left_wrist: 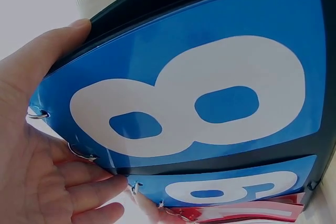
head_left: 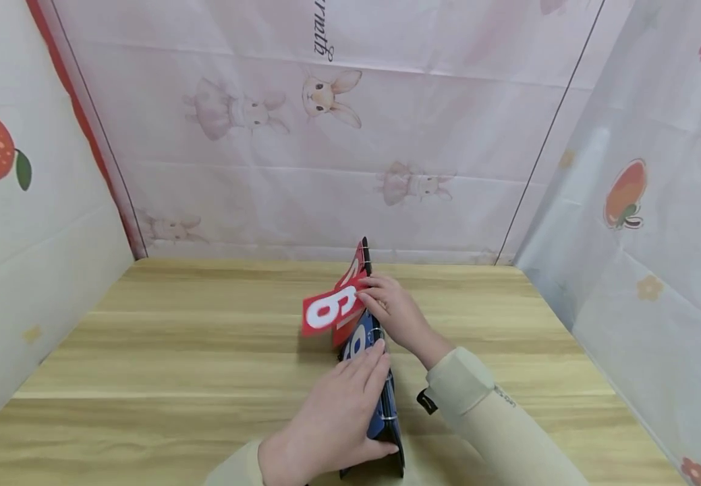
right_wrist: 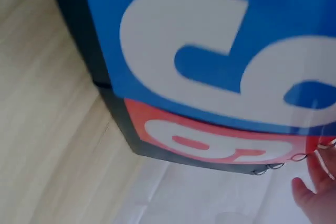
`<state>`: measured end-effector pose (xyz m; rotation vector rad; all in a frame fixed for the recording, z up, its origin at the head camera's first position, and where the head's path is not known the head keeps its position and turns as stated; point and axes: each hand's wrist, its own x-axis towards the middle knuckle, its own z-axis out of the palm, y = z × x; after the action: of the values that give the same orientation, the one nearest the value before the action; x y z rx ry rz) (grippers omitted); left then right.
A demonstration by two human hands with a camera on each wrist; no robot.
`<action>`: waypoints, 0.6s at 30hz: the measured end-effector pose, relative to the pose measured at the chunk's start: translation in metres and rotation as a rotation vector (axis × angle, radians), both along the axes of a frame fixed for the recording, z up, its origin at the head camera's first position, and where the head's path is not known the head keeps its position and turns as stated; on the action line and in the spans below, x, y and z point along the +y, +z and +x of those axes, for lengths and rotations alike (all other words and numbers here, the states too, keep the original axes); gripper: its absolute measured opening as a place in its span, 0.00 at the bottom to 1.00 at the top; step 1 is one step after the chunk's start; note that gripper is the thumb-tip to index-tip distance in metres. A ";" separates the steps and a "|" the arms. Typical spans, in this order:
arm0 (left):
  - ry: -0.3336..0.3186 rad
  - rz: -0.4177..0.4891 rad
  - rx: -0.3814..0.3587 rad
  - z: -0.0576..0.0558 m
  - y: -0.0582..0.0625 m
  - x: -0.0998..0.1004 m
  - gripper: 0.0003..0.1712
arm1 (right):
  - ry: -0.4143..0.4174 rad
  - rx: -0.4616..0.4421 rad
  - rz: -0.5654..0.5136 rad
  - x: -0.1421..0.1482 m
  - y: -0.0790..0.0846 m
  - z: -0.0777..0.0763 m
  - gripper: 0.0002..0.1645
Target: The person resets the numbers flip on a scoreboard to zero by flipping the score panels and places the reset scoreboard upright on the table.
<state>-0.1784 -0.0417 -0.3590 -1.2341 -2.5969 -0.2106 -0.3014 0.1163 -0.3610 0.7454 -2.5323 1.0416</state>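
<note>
A tabletop flip scoreboard (head_left: 384, 405) stands tent-like, its ringed ridge running away from me. Blue number cards hang at its near end and red ones at its far end. My right hand (head_left: 399, 310) pinches a red card (head_left: 328, 310) marked 6 near the rings, and the card sticks out to the left. My left hand (head_left: 338, 405) holds the near end, fingers along the ridge and thumb at the black end edge. In the left wrist view a blue card (left_wrist: 278, 72) shows an 8. The right wrist view has a large blue card (right_wrist: 152, 77) above a red card (right_wrist: 157, 135).
The scoreboard stands on a wood-grain table (head_left: 174, 358). Behind it hangs a pink cloth (head_left: 301, 209) printed with rabbits. Pale printed sheets flank both sides, the left sheet (head_left: 22, 270) and the right sheet (head_left: 660, 324).
</note>
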 end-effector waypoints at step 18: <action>0.007 -0.001 -0.005 0.000 0.002 0.000 0.58 | 0.004 -0.741 -0.530 0.010 -0.047 0.004 0.31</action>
<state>-0.1788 -0.0417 -0.3575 -1.2261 -2.6059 -0.2115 -0.2974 0.1265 -0.4084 0.2249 -2.5534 2.1872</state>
